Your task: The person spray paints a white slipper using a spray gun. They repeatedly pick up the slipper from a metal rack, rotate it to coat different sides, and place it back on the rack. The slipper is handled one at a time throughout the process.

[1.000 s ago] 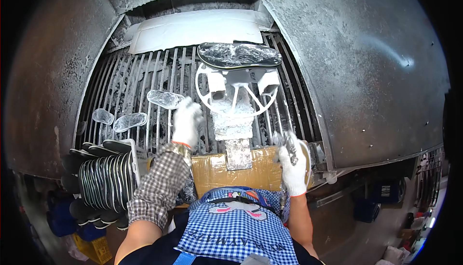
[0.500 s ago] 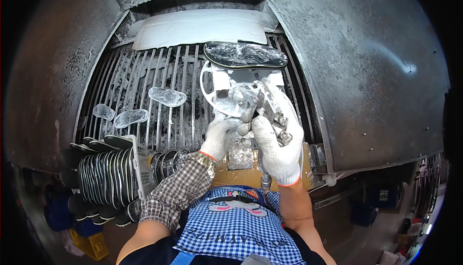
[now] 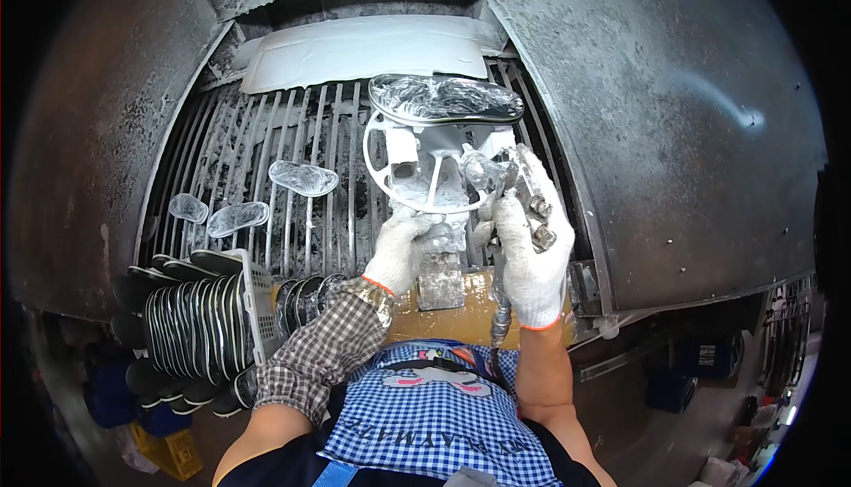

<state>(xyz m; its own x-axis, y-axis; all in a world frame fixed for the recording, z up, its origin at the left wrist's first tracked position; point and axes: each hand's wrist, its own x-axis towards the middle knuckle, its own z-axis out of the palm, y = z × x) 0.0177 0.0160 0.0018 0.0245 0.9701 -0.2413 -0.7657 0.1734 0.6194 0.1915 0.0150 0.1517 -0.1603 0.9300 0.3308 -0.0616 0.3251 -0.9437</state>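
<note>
The sole (image 3: 446,100) lies ahead of both hands, over the far edge of the wheel (image 3: 434,187), its long axis running left to right. The right hand (image 3: 536,257), at the wheel's right, is nearer to it; its fingers are wrapped around a spray gun (image 3: 543,238), whose nose end overlaps the wheel's right part from this view. The left hand (image 3: 397,250) is at the wheel's near rim, fingers curled; whether it pinches the rim I cannot tell.

The sole is black, rounded at both ends, its glossy top streaked white. The wheel is a thin white ring with spokes. Both gloves are white knit with orange cuffs. Left of the wheel, three oval pads (image 3: 303,179), shiny and creased, lie on a crusted slatted grate (image 3: 292,230). Nearer and farther left of the wheel stands a white perforated crate (image 3: 260,301) with dark soles (image 3: 199,317) packed upright; beyond the wheel lies a pale, flat sheet (image 3: 355,51).
</note>
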